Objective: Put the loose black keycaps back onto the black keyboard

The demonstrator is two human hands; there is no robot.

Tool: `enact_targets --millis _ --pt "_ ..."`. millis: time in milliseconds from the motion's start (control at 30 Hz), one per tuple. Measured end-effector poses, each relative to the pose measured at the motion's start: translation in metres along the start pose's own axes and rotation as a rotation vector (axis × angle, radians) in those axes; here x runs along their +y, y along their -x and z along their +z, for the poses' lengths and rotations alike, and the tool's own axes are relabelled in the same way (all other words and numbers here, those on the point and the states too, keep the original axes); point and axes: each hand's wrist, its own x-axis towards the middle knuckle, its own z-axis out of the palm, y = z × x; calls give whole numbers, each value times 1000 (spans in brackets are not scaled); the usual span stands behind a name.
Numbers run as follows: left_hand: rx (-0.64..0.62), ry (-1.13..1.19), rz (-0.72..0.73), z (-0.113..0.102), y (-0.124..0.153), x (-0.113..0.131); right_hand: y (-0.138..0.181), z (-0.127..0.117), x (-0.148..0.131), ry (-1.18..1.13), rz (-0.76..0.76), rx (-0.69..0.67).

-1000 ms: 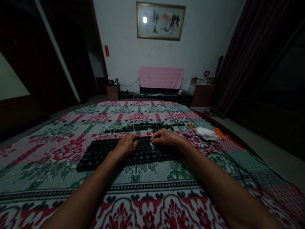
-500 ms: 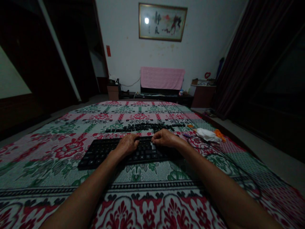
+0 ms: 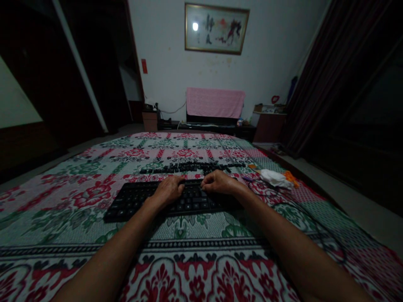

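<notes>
A black keyboard (image 3: 132, 201) lies on the patterned cloth in front of me, at a slight slant. My left hand (image 3: 170, 188) rests on its middle, fingers bent down at the far edge and closed on it. Over the keys to the right, my right hand (image 3: 217, 182) is pinched, thumb against fingers, with the fingertips touching the keyboard. Whatever sits in that pinch is too small and dark to make out. Beyond the keyboard, several loose black keycaps (image 3: 182, 167) lie in an uneven row; my right hand hides a few of them.
A white bundle (image 3: 273, 178) with an orange piece (image 3: 291, 179) lies to the right of the keyboard. A dark cable (image 3: 317, 226) curves across the cloth (image 3: 179, 144) on that side. Against the far wall, a pink towel (image 3: 215, 102) hangs over a dark screen.
A pale patch on the keys beneath my right fingertips has gone dark. Both hands stay almost in place, and the view has shifted slightly.
</notes>
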Motion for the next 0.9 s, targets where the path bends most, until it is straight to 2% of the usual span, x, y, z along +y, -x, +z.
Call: enact_targets --millis 233,533,900 --pt "12 -9 13 3 -1 -2 -1 2 2 -14 22 24" --pt "-7 8 -4 2 -1 -3 -1 -1 5 -181 20 -87" --pt "-18 9 -24 3 -2 -3 -1 -1 7 -260 51 -77"
